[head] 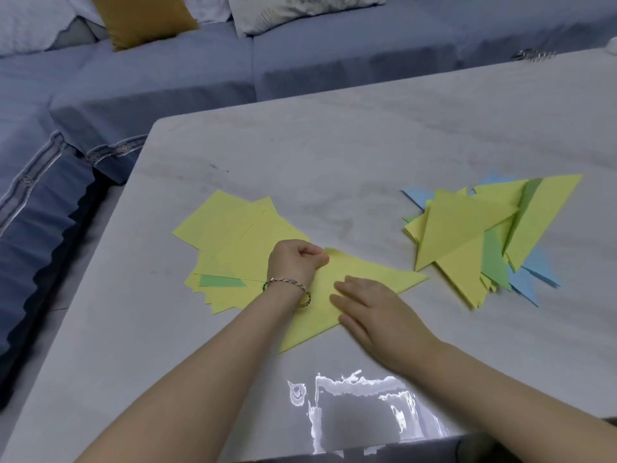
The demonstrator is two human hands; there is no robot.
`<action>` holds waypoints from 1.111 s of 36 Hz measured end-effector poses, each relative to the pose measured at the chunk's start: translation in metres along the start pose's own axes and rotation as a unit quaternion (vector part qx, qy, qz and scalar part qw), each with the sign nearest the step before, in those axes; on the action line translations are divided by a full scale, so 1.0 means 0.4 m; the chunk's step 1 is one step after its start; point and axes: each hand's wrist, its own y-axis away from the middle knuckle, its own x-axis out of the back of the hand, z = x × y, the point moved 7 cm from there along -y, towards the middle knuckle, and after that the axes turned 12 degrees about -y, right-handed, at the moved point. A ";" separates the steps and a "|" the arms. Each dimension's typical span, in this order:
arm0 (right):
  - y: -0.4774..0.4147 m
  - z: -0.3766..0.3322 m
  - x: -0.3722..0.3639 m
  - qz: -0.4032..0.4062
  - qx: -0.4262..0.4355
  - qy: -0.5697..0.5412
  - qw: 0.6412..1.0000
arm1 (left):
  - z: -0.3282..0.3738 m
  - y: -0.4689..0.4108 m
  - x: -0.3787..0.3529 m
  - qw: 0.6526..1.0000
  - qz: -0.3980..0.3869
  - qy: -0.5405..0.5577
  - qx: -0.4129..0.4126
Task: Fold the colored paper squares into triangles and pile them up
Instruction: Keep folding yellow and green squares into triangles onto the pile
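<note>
Head view showed your left hand (295, 265) curled almost into a fist, thumb and forefinger pinching the top corner of the yellow triangle (367, 267), which lay folded on the pale marbled table (334, 145) directly in front of you. Your right hand (370, 307) lay flat on that same triangle, fingers straight and close together, pressing down on its middle and gripping nothing. One long point of the triangle reached right toward the pile of folded triangles (467, 228), stopping just short of it, and the other pointed back toward the near edge of the table. A beaded bracelet (290, 285) sat on your left wrist. The stack of unfolded yellow squares (240, 228) was fanned loosely on the left, partly under your left hand and under the triangle's left edge, with a green sheet (220, 281) peeking out near its bottom. The folded pile on the right was untidy, mostly yellow on top, with green and blue triangles sticking out beneath and at the sides. Beyond the far and left edges of the table ran a blue sofa (167, 78), with a mustard cushion (143, 18) and a pale patterned cushion (300, 8) against its back. A small shiny object (534, 55) lay at the table's far edge, too blurred to identify.
</note>
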 end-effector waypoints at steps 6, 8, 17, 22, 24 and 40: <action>0.071 -0.055 -0.024 -0.007 0.028 -0.021 0.999 | -0.004 -0.004 -0.001 1.000 0.007 0.002 -0.006; 0.078 -0.064 -0.025 -0.006 0.029 -0.018 0.999 | -0.004 -0.006 -0.001 1.000 0.006 0.001 -0.010; 0.038 -0.138 -0.074 0.023 0.072 0.012 0.997 | -0.014 -0.014 -0.005 1.000 -0.005 0.008 -0.014; 0.029 -0.193 -0.117 0.005 0.094 0.018 0.995 | -0.014 -0.013 -0.005 1.000 -0.010 0.011 -0.017; 0.030 -0.193 -0.121 -0.003 0.094 0.019 0.995 | -0.015 -0.011 -0.005 1.000 -0.011 0.011 -0.020; 0.086 0.011 0.056 0.018 -0.079 0.094 0.992 | -0.012 0.000 -0.001 0.999 -0.003 0.030 -0.017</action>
